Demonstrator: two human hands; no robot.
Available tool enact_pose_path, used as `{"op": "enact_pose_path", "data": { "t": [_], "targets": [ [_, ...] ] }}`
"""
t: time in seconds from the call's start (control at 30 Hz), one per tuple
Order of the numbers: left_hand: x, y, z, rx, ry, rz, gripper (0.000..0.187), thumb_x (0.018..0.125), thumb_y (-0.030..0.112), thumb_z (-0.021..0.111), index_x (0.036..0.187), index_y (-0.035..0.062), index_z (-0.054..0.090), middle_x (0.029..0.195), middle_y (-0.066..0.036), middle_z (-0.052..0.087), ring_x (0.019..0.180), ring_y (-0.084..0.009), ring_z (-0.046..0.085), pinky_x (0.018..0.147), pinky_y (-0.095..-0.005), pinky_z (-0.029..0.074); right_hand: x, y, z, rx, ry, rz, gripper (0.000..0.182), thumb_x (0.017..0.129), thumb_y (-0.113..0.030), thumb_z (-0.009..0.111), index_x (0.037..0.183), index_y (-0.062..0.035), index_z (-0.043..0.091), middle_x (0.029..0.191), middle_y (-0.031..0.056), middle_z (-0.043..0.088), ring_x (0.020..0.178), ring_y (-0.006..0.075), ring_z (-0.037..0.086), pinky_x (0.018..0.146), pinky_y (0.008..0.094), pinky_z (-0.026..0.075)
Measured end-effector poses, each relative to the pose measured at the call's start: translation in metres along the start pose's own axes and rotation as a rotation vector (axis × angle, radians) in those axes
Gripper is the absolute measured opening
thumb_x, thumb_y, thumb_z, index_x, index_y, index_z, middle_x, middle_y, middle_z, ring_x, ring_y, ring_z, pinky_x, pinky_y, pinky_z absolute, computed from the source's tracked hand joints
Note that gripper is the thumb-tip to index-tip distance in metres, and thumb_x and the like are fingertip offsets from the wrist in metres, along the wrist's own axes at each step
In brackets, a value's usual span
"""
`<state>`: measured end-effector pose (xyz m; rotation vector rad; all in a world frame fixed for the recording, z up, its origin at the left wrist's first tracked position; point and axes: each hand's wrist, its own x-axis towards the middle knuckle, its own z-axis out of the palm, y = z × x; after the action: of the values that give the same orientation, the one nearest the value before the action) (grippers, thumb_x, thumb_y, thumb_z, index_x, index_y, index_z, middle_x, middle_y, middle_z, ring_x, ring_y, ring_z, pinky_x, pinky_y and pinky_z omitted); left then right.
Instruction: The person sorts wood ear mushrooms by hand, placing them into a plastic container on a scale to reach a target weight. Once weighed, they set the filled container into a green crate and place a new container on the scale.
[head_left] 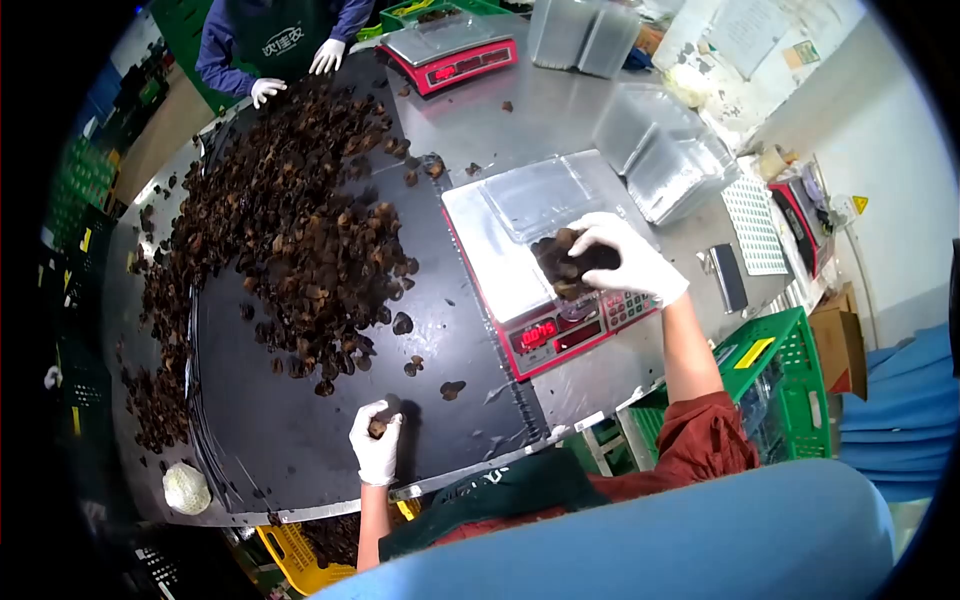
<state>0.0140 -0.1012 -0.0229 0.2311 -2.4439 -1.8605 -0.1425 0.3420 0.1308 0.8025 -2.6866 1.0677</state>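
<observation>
A: What is in the right hand [628, 262]?

B: It grasps a clump of dark mushrooms [565, 262], over the clear tray [540, 195] which lies on the near scale [545, 270]. The tray looks almost empty to me, so I think the filling has only begun.

A: And the left hand [377, 440]?

B: It is closed on one small piece [378, 427], at the near edge of the black mat [280, 440]. Both hands wear white gloves.

A: How much is left to weigh?

B: Very much, I judge. The big pile [290, 230] covers the middle and the far part of the mat, and some single pieces lie between the pile and the left hand.

A: What else is on the bench [560, 110]?

B: Stacks of empty trays [665, 150] near its right edge, and a second scale [450, 50] at the far edge. There another person [290, 40], also in white gloves, touches the far end of the pile. A green crate [790, 380] stands below, at the right.
</observation>
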Motion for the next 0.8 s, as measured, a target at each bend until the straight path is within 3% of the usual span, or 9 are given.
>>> {"op": "enact_pose_path", "data": {
  "t": [0.17,0.2,0.3,0.33,0.5,0.57,0.67,0.77,0.8],
  "targets": [
    [0.022,0.026,0.023,-0.033,-0.052,0.006,0.022,0.079,0.0,0.072,0.099,0.0004,0.063,0.095,-0.004,0.064,0.087,-0.0114,0.06,0.079,-0.0255,0.049,-0.031,0.036,-0.015,0.178,0.449,0.412,0.011,0.085,-0.007,0.064,0.093,-0.0027,0.068,0.105,0.0089,0.066,0.089,0.0143,0.062,0.079,0.0274,0.049],
    [0.028,0.049,0.032,-0.049,-0.086,0.02,0.023,0.079,0.001,0.073,0.1,0.0005,0.063,0.096,-0.005,0.065,0.088,-0.0121,0.061,0.08,-0.0262,0.049,-0.041,0.052,-0.011,0.076,0.521,0.419,0.021,0.087,-0.008,0.061,0.106,-0.0013,0.066,0.1,0.0091,0.066,0.086,0.0146,0.062,0.078,0.0278,0.049],
    [0.051,0.09,0.065,-0.089,-0.157,0.1,0.024,0.079,0.002,0.075,0.101,0.0011,0.063,0.099,-0.006,0.065,0.09,-0.0143,0.063,0.081,-0.0285,0.051,-0.06,0.061,0.004,0.108,0.449,0.635,0.032,0.087,-0.007,0.06,0.118,-0.0024,0.062,0.098,0.0097,0.067,0.084,0.015,0.061,0.081,0.0282,0.049],
    [0.06,0.102,0.077,-0.101,-0.19,0.179,0.025,0.079,0.002,0.075,0.101,0.0013,0.063,0.099,-0.007,0.065,0.09,-0.0149,0.063,0.081,-0.0287,0.051,-0.07,0.07,0.016,0.126,0.443,0.51,0.04,0.087,-0.007,0.059,0.127,-0.0035,0.058,0.096,0.0092,0.067,0.084,0.0144,0.06,0.081,0.0277,0.049],
    [0.102,0.181,0.135,0.062,-0.387,0.581,0.031,0.075,-0.001,0.073,0.105,0.0039,0.063,0.103,-0.01,0.063,0.095,-0.0184,0.064,0.083,-0.0299,0.052,-0.076,0.022,0.047,0.294,0.432,0.699,0.046,0.082,-0.004,0.062,0.127,-0.0013,0.056,0.096,0.0047,0.064,0.065,0.006,0.05,0.066,0.023,0.047],
    [0.113,0.196,0.167,0.153,-0.3,0.77,0.031,0.072,0.01,0.076,0.101,0.0073,0.065,0.101,-0.01,0.066,0.095,-0.0271,0.066,0.083,-0.0341,0.053,-0.078,0.005,0.054,0.31,0.408,0.668,0.048,0.082,-0.003,0.063,0.129,-0.0015,0.055,0.095,0.003,0.062,0.063,0.006,0.047,0.063,0.0213,0.044],
    [0.128,0.201,0.203,0.273,-0.281,0.953,0.037,0.07,0.011,0.076,0.105,0.0097,0.064,0.103,-0.008,0.063,0.094,-0.0289,0.063,0.082,-0.0363,0.051,-0.074,-0.013,0.054,0.343,0.35,0.662,0.048,0.081,-0.004,0.065,0.128,-0.002,0.055,0.096,0.0033,0.061,0.064,0.0079,0.047,0.064,0.0223,0.044],
    [0.127,0.19,0.218,0.584,-0.365,0.932,0.049,0.076,0.037,0.072,0.115,0.0103,0.059,0.119,-0.014,0.055,0.101,-0.0324,0.056,0.084,-0.0439,0.046,-0.076,-0.006,0.059,0.207,0.429,0.535,0.047,0.081,-0.004,0.066,0.127,-0.0027,0.056,0.1,0.0048,0.06,0.07,0.0104,0.049,0.067,0.024,0.046],
    [0.123,0.19,0.215,0.684,-0.385,0.937,0.059,0.077,0.047,0.069,0.122,0.0103,0.057,0.125,-0.017,0.051,0.109,-0.0364,0.052,0.094,-0.0477,0.041,-0.073,-0.01,0.053,0.201,0.399,0.59,0.046,0.081,-0.005,0.067,0.125,-0.0036,0.056,0.105,0.0068,0.06,0.077,0.0133,0.052,0.071,0.0264,0.047]
  ]
}}
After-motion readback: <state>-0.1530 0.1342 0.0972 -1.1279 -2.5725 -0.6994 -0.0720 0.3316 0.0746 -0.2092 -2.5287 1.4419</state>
